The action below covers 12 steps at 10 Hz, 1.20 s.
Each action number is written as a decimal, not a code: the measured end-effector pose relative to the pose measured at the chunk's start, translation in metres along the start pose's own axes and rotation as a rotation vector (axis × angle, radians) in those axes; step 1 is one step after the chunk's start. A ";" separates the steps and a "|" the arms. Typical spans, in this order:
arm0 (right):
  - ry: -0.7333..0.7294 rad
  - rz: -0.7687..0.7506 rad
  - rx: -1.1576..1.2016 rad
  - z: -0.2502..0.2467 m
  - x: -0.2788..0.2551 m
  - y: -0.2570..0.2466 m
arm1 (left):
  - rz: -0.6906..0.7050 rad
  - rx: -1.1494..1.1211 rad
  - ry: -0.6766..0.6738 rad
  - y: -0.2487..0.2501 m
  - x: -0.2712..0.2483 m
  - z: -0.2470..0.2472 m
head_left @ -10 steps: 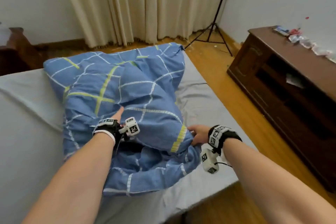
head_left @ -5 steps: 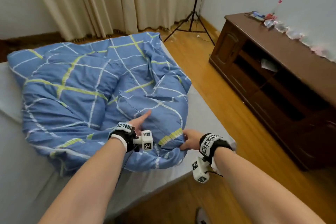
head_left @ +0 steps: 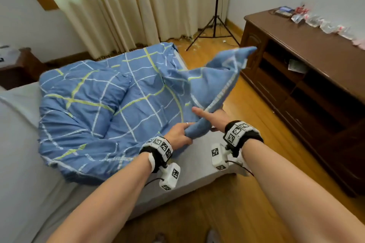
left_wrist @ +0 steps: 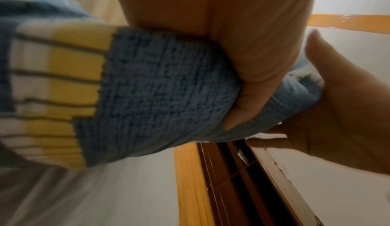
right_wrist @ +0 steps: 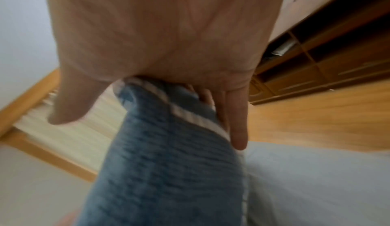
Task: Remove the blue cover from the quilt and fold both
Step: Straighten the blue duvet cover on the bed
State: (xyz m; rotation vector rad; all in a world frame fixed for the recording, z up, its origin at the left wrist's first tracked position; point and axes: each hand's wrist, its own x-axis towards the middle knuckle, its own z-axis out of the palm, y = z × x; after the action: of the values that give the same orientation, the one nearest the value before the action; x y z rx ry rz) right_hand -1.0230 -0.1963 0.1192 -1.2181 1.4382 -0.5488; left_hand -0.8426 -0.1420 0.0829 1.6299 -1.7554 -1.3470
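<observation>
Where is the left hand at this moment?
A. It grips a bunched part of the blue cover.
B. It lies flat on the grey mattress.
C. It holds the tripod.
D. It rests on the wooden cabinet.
A: the left hand has its fingers curled round a bunched fold of the blue cover, close beside the right hand.

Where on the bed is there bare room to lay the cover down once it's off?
Bare sheet lies on the bed left of the blue cover, and in a strip along the near edge under the left hand and right hand. The middle and far end are crowded with bedding.
</observation>
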 end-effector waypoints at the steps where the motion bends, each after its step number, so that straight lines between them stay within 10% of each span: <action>1: 0.164 0.042 0.002 -0.004 0.013 0.003 | 0.079 0.037 -0.018 0.007 -0.007 0.004; 2: 0.285 0.074 -0.116 -0.010 0.016 0.014 | -0.011 0.275 0.128 -0.017 -0.011 -0.004; 4: 0.414 -0.002 -0.257 -0.028 -0.010 0.006 | -0.427 0.762 -0.083 -0.090 -0.036 0.008; 7: 0.686 -0.092 0.024 -0.134 -0.066 0.037 | -0.234 0.740 0.017 0.009 -0.029 0.080; 9: 0.304 0.608 -0.004 -0.174 -0.088 0.242 | -0.406 0.497 -0.272 0.000 -0.066 0.184; 10: 0.080 0.579 -0.338 -0.144 -0.063 0.254 | -0.422 0.443 -0.121 0.002 -0.088 0.187; 12: -0.086 0.330 -0.119 -0.035 -0.059 0.147 | -0.539 0.398 0.151 -0.014 -0.141 0.092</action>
State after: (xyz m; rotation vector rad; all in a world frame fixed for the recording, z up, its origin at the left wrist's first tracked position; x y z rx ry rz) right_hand -1.1187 -0.1016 0.0285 -1.0526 1.5745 -0.1857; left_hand -0.8743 0.0235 0.0729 2.4880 -1.6304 -1.0715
